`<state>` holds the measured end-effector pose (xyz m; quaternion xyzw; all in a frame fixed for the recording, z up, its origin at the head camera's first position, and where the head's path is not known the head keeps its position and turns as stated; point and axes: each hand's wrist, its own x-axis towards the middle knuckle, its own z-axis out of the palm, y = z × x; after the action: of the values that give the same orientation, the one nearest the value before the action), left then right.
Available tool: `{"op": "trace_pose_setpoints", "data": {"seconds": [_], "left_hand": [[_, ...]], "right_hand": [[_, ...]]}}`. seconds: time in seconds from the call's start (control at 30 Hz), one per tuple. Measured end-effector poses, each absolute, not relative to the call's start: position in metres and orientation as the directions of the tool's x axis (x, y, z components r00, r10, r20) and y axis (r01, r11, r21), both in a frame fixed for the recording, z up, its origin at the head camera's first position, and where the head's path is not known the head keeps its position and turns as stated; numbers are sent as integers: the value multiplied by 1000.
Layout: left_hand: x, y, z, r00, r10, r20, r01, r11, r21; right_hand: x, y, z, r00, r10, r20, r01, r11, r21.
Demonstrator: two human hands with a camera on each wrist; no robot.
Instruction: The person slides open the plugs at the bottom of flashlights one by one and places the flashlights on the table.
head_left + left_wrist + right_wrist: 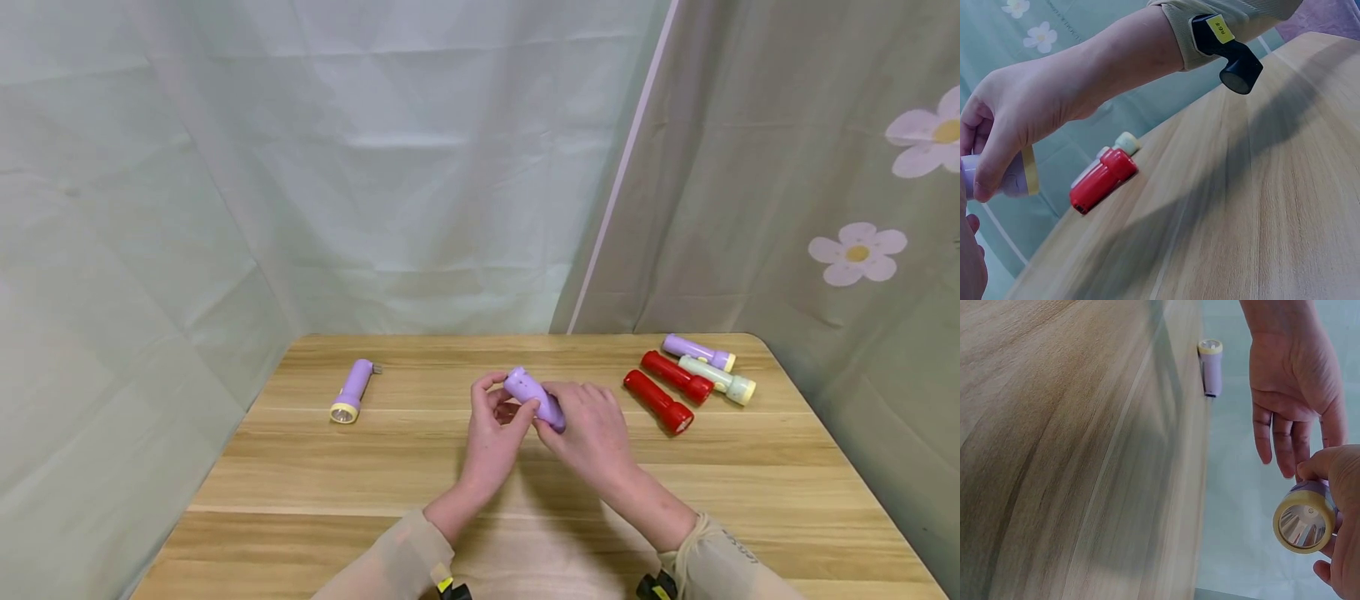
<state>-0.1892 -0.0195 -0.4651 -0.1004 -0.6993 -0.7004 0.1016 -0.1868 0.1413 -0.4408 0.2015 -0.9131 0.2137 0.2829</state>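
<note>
A purple flashlight [536, 398] is held above the table by both hands, tilted in the head view. My right hand [594, 429] grips it round the head end, its thumb along the near side. At the other end, the thumb and index finger of my left hand [491, 437] pinch the tail, while its remaining fingers hang loosely in the right wrist view. That view also shows the flashlight's yellow-rimmed lens [1304, 526]. Part of the barrel is hidden behind the fingers.
Another purple flashlight [352, 392] lies at the left, metal prongs sticking out of its tail. On the right lie two red flashlights [658, 402], a pale green flashlight [717, 379] and a purple one [699, 352]. Curtains surround the wooden table [337, 475].
</note>
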Motion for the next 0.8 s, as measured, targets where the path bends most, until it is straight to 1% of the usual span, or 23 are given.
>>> {"op": "trace_pose_setpoints", "data": {"seconds": [0.27, 0.5, 0.8], "left_hand": [[-190, -20, -467, -959, 2, 284, 284, -15, 959], [-189, -20, -467, -953, -7, 303, 302, 6, 953], [-188, -20, -465, -951, -13, 308, 308, 1, 951]], "right_hand": [[-187, 140, -440, -759, -250, 601, -487, 830, -270], [-186, 140, -441, -740, -262, 619, -504, 825, -254], [-185, 141, -442, -717, -272, 641, -523, 818, -238]]}}
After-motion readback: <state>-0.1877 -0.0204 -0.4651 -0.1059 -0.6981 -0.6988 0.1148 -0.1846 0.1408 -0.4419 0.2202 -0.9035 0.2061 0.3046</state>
